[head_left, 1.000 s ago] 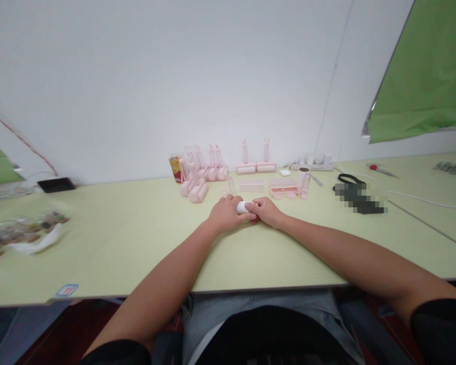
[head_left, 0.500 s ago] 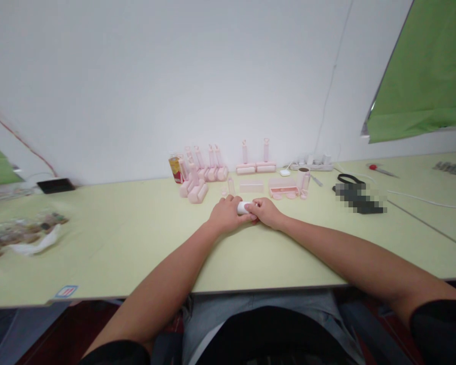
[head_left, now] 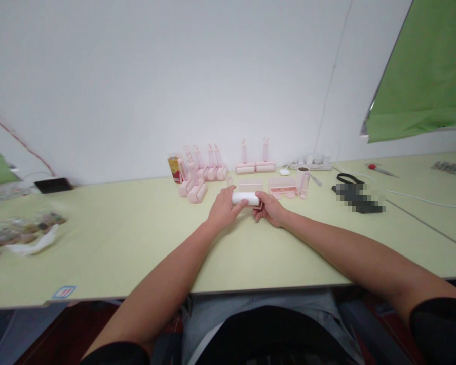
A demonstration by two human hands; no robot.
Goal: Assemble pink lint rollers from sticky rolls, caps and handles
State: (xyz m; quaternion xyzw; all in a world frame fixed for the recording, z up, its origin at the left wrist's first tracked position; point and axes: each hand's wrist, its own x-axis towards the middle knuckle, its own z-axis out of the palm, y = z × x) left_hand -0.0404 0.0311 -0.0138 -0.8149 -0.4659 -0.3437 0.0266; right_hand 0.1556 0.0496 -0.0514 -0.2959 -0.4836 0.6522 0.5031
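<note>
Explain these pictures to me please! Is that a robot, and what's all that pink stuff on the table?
No robot here: these are a person's own bare arms. One camera sits on the person's head and looks forward and down, so you see about what they'd see.

The left hand and right hand hold a white roll between them, just over the pale green table.

Toward the wall is a group of pink things with handles standing up. Next to them is a yellow and red carton. Over on the right are a white power strip and a black strap. Part of the picture there is blurred into squares, so I can't tell what that is.
</note>
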